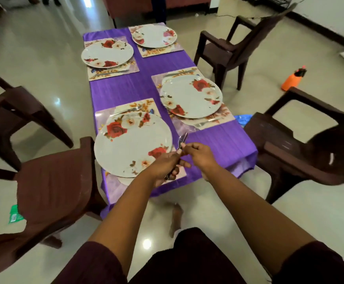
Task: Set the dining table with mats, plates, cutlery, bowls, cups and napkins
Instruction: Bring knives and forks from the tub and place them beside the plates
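Note:
A purple-clothed table (pixel 126 89) carries several floral mats, each with a white rose-patterned plate. The near left plate (pixel 133 144) lies just left of my hands. My left hand (pixel 165 167) is closed around a bundle of cutlery (pixel 181 140), its handles showing below my fingers and its tips sticking up. My right hand (pixel 197 154) pinches one piece of that bundle from the right. A fork (pixel 207 122) lies on the near right mat below its plate (pixel 190 96). Another fork (pixel 126 110) lies above the near left plate.
Brown plastic chairs stand around the table: two on the left (pixel 50 181), two on the right (pixel 302 144). An orange bottle (pixel 293 78) sits on the tiled floor at right. A blue bag (pixel 242 118) lies by the table's right edge. My foot shows below the table.

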A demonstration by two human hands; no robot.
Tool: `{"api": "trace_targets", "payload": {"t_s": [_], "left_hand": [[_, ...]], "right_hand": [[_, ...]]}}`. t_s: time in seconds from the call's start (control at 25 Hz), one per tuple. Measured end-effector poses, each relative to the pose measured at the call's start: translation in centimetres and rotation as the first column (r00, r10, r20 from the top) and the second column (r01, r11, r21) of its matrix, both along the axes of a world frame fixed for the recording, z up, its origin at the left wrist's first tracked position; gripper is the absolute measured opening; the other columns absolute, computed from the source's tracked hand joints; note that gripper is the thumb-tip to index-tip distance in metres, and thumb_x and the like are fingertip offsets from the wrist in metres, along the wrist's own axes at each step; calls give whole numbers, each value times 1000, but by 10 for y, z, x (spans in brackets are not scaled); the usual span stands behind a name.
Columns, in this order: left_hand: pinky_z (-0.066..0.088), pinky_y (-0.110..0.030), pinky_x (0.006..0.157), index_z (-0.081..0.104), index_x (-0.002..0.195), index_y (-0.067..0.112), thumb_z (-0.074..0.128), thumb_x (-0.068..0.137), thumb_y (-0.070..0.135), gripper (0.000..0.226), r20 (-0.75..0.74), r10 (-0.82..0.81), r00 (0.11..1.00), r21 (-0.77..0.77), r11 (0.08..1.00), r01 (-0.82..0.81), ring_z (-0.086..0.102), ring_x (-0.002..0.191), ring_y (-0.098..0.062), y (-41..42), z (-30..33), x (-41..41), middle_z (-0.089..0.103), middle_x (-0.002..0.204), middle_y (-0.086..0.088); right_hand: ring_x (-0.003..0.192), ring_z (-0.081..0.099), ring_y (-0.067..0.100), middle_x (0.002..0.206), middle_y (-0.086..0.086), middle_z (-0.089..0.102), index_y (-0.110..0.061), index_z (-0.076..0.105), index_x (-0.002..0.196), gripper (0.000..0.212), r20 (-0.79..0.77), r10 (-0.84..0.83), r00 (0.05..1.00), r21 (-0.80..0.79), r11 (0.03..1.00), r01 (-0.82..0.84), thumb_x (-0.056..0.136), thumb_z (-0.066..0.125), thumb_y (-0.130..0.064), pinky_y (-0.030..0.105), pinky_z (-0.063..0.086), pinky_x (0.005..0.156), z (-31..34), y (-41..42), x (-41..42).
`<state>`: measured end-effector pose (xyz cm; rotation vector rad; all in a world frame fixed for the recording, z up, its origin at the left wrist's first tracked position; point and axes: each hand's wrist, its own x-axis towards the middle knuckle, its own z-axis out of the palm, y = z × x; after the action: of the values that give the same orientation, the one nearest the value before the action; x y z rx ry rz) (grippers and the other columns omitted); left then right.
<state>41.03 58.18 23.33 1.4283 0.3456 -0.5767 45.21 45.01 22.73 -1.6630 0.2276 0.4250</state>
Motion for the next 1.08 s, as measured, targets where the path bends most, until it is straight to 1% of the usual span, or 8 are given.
{"api": "trace_targets", "payload": {"t_s": [0.16,0.32,0.48,0.56,0.68,0.8,0.92,1.08], "left_hand": [[42,-18,46,65,112,22,41,102,42,33,-16,-113,993,-77,991,111,50,51,-8,-56,1,0,70,80,-1],[51,-22,52,64,107,16,42,103,37,31,-90,-128,988,-131,985,116,60,56,-9,-121,-6,16,68,78,-4],[45,-14,43,63,93,12,46,103,29,26,-93,-105,990,-89,991,97,53,47,-4,-198,-18,48,68,65,0],[40,-12,39,65,91,8,48,102,22,25,-65,-91,994,-85,993,86,48,40,-2,-246,-19,68,63,61,-2],[48,-12,47,65,98,0,48,101,10,20,-16,-57,998,-117,992,54,57,45,-2,-335,-16,100,62,73,-6],[44,-13,45,67,112,1,53,99,9,21,167,-172,971,27,985,170,51,48,0,-421,-4,125,60,73,-2],[32,-14,43,71,110,13,58,96,16,19,323,-353,878,153,935,320,37,48,0,-483,12,141,54,63,9],[35,-11,54,69,115,10,57,97,13,21,363,-521,773,208,854,478,44,52,4,-563,27,146,56,59,17]], "right_hand": [[43,53,-3,70,2,66,-9,66,87,7,-43,-119,992,34,992,121,93,63,-13,10,37,43,11,-68,-16],[42,50,2,73,4,61,-18,51,77,22,-34,-359,933,31,932,360,98,54,-14,17,37,43,7,-136,-14],[56,66,12,84,14,66,-14,44,87,18,-69,-480,874,251,840,481,102,41,-5,20,50,52,8,-218,-10],[72,69,20,91,17,66,-10,49,92,17,-74,-476,876,349,811,470,101,39,0,26,56,67,11,-266,-3],[84,69,27,96,21,67,0,55,101,16,-118,-433,894,444,782,437,99,40,2,31,57,79,21,-354,5],[82,70,26,86,15,72,-3,63,94,36,-210,-365,907,388,820,420,104,37,-24,30,57,73,31,-435,9],[78,71,22,89,13,72,-6,66,98,50,-250,-293,923,365,854,370,100,38,-48,29,57,69,41,-507,7],[80,68,19,98,14,71,-4,60,123,30,-181,-286,941,288,899,329,94,58,-11,26,57,72,52,-592,-2]]}}
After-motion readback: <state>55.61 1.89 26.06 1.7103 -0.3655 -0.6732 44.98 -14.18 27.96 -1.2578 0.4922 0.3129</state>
